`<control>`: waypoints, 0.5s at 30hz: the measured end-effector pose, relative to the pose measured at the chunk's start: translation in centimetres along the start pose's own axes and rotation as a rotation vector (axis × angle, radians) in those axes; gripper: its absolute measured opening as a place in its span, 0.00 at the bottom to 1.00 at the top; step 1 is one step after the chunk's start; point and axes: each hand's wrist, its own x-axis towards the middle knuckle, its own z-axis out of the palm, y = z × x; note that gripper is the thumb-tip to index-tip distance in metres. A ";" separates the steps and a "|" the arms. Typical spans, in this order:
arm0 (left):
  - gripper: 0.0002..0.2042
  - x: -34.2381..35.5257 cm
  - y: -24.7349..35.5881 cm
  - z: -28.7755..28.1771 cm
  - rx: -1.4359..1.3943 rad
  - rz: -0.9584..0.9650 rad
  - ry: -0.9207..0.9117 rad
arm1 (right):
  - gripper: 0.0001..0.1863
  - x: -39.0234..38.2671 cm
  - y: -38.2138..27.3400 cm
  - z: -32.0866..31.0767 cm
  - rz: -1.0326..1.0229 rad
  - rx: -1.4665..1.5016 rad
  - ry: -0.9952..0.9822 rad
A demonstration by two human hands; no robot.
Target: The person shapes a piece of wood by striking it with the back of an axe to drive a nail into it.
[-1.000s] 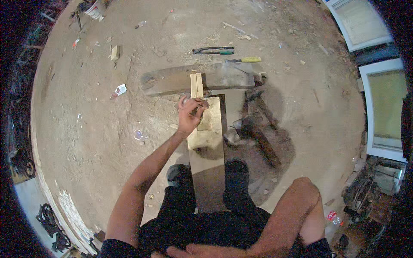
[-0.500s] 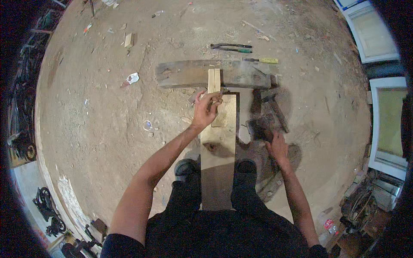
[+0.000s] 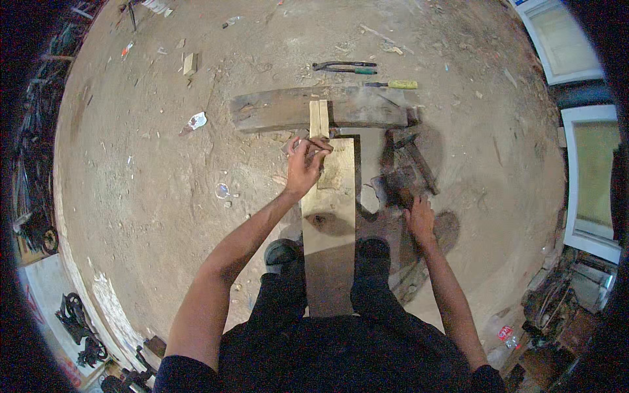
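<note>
A long pale plank [image 3: 329,226] lies between my feet, its far end near a dark, weathered beam [image 3: 275,109] set crosswise. Two light wood strips [image 3: 318,118] lie side by side across that beam. Beside their near end, my left hand [image 3: 304,169] has its fingers bent round a small dark piece; its kind cannot be made out. To the right of the plank, my right hand [image 3: 420,219] curls its fingers at the near edge of a dark tool with a broad, flat head [image 3: 393,186]. Shadow hides much of this tool. A hammer [image 3: 419,165] lies just beyond it.
Past the beam lie long-handled pincers [image 3: 344,67] and a tool with a yellow handle [image 3: 401,84]. A small wood block [image 3: 190,64] sits far left on the dirt floor. White-framed panels [image 3: 590,177] stand along the right side, clutter along the left.
The whole view has shifted slightly. My left hand has turned and its fingers now reach round the small dark piece by the strips. My right hand stays at the dark tool.
</note>
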 end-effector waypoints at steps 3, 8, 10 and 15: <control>0.05 0.0 0.5 -0.1 0.021 -0.059 0.006 | 0.30 0.0 0.0 0.2 -0.010 -0.002 0.039; 0.04 0.0 0.2 0.1 -0.063 -0.100 -0.006 | 0.32 -0.3 0.3 0.8 -0.047 0.036 0.121; 0.04 0.0 0.0 0.1 -0.022 -0.089 -0.015 | 0.32 -0.3 0.6 1.3 -0.042 0.035 0.094; 0.06 -0.1 0.1 0.1 0.046 -0.013 0.056 | 0.34 -0.2 0.6 1.0 -0.063 0.008 0.077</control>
